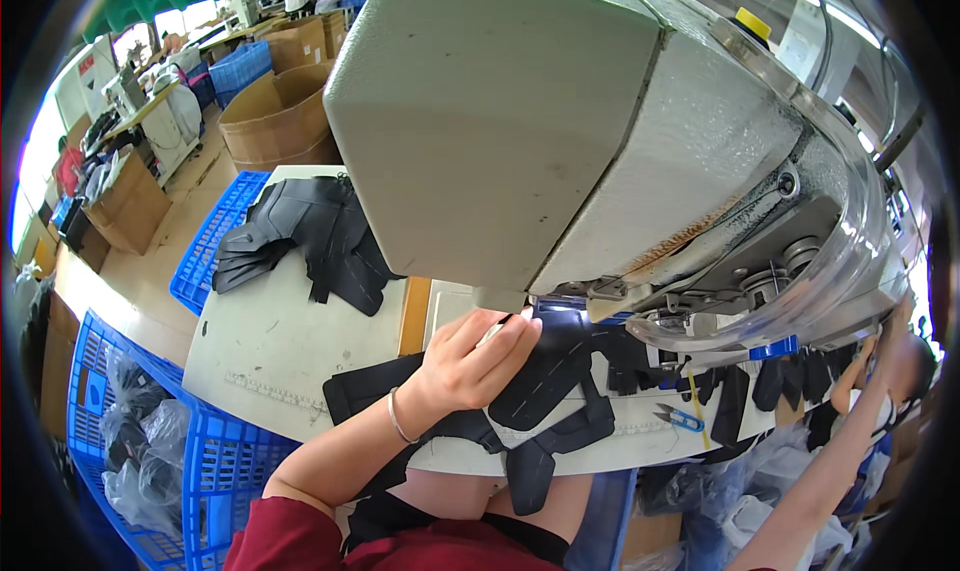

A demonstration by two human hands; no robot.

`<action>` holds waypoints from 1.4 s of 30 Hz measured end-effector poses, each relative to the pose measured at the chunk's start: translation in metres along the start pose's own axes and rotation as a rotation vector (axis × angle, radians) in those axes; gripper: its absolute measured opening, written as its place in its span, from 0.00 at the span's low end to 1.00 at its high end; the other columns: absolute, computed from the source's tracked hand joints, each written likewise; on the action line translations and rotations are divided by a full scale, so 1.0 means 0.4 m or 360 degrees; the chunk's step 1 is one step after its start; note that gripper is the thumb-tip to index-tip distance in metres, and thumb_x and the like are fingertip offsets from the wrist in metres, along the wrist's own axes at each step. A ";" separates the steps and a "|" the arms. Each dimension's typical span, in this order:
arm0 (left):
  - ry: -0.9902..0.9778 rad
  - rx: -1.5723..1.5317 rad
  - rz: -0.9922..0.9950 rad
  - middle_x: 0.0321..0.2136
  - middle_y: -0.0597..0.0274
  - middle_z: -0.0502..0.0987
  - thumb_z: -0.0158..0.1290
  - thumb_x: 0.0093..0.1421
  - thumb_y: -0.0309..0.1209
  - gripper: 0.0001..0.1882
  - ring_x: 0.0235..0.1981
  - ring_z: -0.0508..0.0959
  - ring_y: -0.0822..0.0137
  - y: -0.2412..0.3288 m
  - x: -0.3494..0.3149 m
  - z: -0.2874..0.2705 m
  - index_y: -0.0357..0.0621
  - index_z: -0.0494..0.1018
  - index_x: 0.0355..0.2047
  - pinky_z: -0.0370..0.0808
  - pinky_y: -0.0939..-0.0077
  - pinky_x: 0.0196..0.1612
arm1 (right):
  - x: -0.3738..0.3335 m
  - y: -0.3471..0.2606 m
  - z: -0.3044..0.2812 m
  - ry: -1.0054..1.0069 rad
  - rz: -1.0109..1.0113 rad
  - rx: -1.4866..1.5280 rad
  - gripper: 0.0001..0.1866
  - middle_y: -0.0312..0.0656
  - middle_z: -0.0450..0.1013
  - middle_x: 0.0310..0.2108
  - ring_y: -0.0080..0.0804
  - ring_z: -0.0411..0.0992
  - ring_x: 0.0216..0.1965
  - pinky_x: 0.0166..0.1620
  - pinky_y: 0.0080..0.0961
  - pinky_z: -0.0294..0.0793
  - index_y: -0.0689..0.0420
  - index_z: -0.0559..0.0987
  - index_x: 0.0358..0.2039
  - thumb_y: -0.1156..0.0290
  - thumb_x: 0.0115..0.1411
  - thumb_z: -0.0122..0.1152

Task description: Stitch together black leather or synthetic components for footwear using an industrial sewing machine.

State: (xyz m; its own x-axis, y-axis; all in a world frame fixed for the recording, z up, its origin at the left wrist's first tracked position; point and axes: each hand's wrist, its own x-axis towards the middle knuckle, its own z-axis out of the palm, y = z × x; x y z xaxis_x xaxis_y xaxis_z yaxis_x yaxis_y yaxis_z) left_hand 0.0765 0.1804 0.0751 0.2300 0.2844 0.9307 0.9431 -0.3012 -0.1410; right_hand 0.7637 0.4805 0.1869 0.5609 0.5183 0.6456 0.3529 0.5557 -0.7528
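My left hand [470, 363], a bangle on its wrist, is closed at the needle area of a big grey sewing machine [490, 121]. Its fingertips pinch the edge of a black fabric piece [540, 376] with pale stitch lines, lit by a small lamp. A small pale and dark thing [493, 333] shows between the fingers, too small to name. More joined black pieces [560, 436] spread below the hand and hang over the table's near edge. My right forearm reaches up along the right side; my right hand [897, 319] is at the machine's right end, its fingers hard to make out.
Stacked black pieces [300, 233] lie on the white table [255, 346] at left. Blue-handled thread snips [682, 418] lie at right near more black pieces [733, 406]. A blue crate [225, 491] with plastic bags stands at left. Another person [908, 371] sits at far right.
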 end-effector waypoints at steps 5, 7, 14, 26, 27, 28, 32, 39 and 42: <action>-0.0005 -0.0020 -0.0005 0.32 0.56 0.76 0.59 0.37 0.20 0.17 0.34 0.80 0.58 -0.002 -0.002 -0.003 0.33 0.78 0.32 0.79 0.74 0.30 | 0.013 0.011 0.021 -0.0022 -0.0044 -0.0006 0.26 0.45 0.63 0.62 0.34 0.59 0.63 0.65 0.32 0.53 0.63 0.64 0.63 0.59 0.70 0.42; -0.0012 0.0001 -0.0051 0.31 0.58 0.76 0.59 0.36 0.21 0.16 0.33 0.79 0.59 0.000 -0.004 0.000 0.34 0.79 0.31 0.79 0.74 0.30 | 0.022 0.016 0.031 -0.0032 -0.0062 -0.0013 0.27 0.45 0.63 0.62 0.34 0.59 0.63 0.65 0.32 0.53 0.63 0.64 0.63 0.59 0.70 0.42; 0.0068 0.0072 0.0064 0.35 0.59 0.74 0.59 0.42 0.21 0.16 0.26 0.74 0.68 -0.009 -0.007 0.014 0.34 0.78 0.35 0.73 0.81 0.26 | 0.020 -0.001 0.108 -0.0063 -0.0146 0.0014 0.27 0.45 0.63 0.62 0.34 0.59 0.64 0.66 0.32 0.53 0.63 0.63 0.63 0.59 0.70 0.42; 0.0068 0.0043 0.0046 0.34 0.60 0.74 0.59 0.41 0.21 0.17 0.27 0.75 0.68 -0.013 -0.003 0.010 0.34 0.78 0.35 0.73 0.81 0.27 | -0.162 -0.099 0.241 -0.0102 -0.0186 0.0089 0.27 0.44 0.64 0.60 0.33 0.61 0.62 0.64 0.31 0.55 0.63 0.64 0.63 0.59 0.70 0.43; 0.0059 0.0002 0.0019 0.33 0.60 0.75 0.59 0.41 0.21 0.17 0.27 0.76 0.68 -0.013 0.001 0.007 0.34 0.78 0.36 0.73 0.80 0.27 | -0.262 -0.174 0.262 0.0011 0.0131 0.0185 0.26 0.43 0.66 0.58 0.32 0.63 0.59 0.62 0.30 0.58 0.63 0.65 0.62 0.59 0.70 0.43; 0.0051 -0.0016 0.0002 0.32 0.60 0.75 0.58 0.42 0.20 0.17 0.27 0.76 0.67 -0.011 0.005 0.002 0.34 0.78 0.36 0.73 0.80 0.27 | -0.407 -0.242 0.276 -0.0030 -0.0250 0.0036 0.25 0.43 0.68 0.53 0.32 0.65 0.54 0.59 0.30 0.60 0.63 0.67 0.60 0.59 0.70 0.44; -0.0020 -0.0431 -0.0544 0.26 0.57 0.76 0.60 0.45 0.22 0.14 0.25 0.76 0.62 0.013 0.023 -0.023 0.34 0.77 0.34 0.72 0.72 0.26 | -0.998 -0.481 0.307 -0.1174 -0.1040 0.0054 0.17 0.47 0.72 0.47 0.40 0.71 0.44 0.52 0.38 0.68 0.62 0.74 0.48 0.68 0.61 0.50; 0.0039 -0.0459 -0.0701 0.31 0.56 0.81 0.61 0.41 0.15 0.14 0.28 0.80 0.63 0.017 0.036 -0.031 0.33 0.77 0.32 0.75 0.76 0.32 | -1.136 -0.542 0.507 -0.1633 -0.1277 -0.0304 0.20 0.50 0.73 0.49 0.47 0.74 0.41 0.46 0.44 0.70 0.62 0.77 0.45 0.77 0.49 0.61; 0.0052 -0.0397 -0.0315 0.32 0.54 0.78 0.59 0.42 0.20 0.16 0.31 0.79 0.58 0.001 0.021 -0.025 0.33 0.78 0.35 0.78 0.72 0.33 | -1.094 -0.524 0.556 -0.1555 -0.1812 -0.0457 0.16 0.43 0.77 0.40 0.42 0.75 0.37 0.41 0.41 0.72 0.53 0.83 0.39 0.75 0.46 0.63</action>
State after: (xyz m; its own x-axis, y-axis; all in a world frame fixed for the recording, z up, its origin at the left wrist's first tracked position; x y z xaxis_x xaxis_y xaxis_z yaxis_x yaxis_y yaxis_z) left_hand 0.0765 0.1736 0.0861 0.0362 0.3317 0.9427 0.8797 -0.4581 0.1274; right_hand 0.2777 0.2817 0.0908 -0.7581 0.1927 0.6230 0.4347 0.8615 0.2624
